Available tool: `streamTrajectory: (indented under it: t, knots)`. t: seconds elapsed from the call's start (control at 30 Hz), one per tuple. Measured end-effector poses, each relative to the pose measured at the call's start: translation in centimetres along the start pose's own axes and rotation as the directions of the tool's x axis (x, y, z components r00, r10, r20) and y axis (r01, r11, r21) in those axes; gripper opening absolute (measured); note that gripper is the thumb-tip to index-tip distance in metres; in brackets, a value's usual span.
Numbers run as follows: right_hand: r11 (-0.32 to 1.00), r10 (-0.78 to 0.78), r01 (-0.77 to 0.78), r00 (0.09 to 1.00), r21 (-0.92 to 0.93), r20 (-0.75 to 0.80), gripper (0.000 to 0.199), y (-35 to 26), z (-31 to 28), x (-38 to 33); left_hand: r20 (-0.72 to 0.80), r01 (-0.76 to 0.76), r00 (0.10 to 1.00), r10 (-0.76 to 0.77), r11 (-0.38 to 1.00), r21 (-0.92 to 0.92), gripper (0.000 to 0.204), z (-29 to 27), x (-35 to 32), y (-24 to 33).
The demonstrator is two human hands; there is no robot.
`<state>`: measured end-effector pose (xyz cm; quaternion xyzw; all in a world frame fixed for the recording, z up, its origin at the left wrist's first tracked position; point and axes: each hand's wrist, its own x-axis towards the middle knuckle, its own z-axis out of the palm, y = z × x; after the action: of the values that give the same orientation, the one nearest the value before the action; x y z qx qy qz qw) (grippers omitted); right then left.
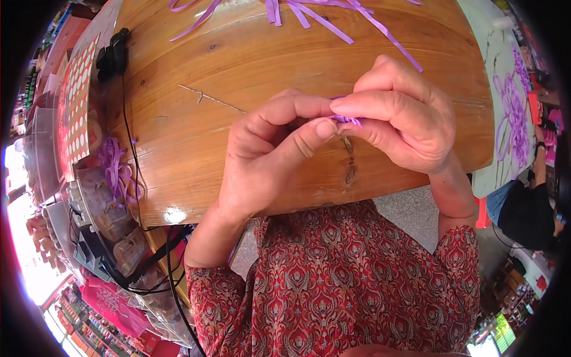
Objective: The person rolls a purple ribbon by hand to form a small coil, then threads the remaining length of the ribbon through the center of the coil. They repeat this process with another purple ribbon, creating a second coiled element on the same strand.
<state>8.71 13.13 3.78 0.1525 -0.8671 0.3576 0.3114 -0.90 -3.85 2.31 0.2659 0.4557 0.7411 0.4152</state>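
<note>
Above the near part of the wooden table (196, 143), both my hands meet at a small bunched piece of purple ribbon (348, 121). My left hand (276, 143) pinches it between thumb and forefinger from the left. From the right, my right hand (404, 113) grips it the same way, its thumb and forefinger closed. Most of the ribbon is hidden behind my fingertips. Beyond my left hand lies a thin metal tool (211, 99) with a small side hook or latch, its near end hidden by that hand.
Loose purple ribbon strips (321, 21) lie at the far edge. A black cable (126, 125) runs down the left side, beside a purple ribbon bundle (116, 166) and a dotted sticker sheet (77, 107). On the right, a pale table (493, 71) bears more purple ribbon; a person in black (526, 208) is nearby.
</note>
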Motion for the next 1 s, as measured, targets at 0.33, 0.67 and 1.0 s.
streamTrajectory:
  t: [0.33,0.67,1.0]
  knots:
    - [0.999,0.036,-0.036,0.999,0.026,0.008,0.027,0.0,0.3,-0.2,0.093,-0.201,0.979,0.179,0.824,0.53,0.004,-0.6,0.4,0.5]
    - [0.999,0.038,-0.038,0.999,0.015,0.005,0.029,0.7,0.2,-0.2,0.048,-0.177,0.984,0.173,0.887,0.427,0.009,-0.4,0.9,-0.1]
    - [0.977,0.185,-0.187,0.982,0.103,0.034,0.035,0.4,0.7,-0.3,-0.148,-0.025,0.989,0.028,0.999,0.022,0.012,-0.5,0.7,-1.9]
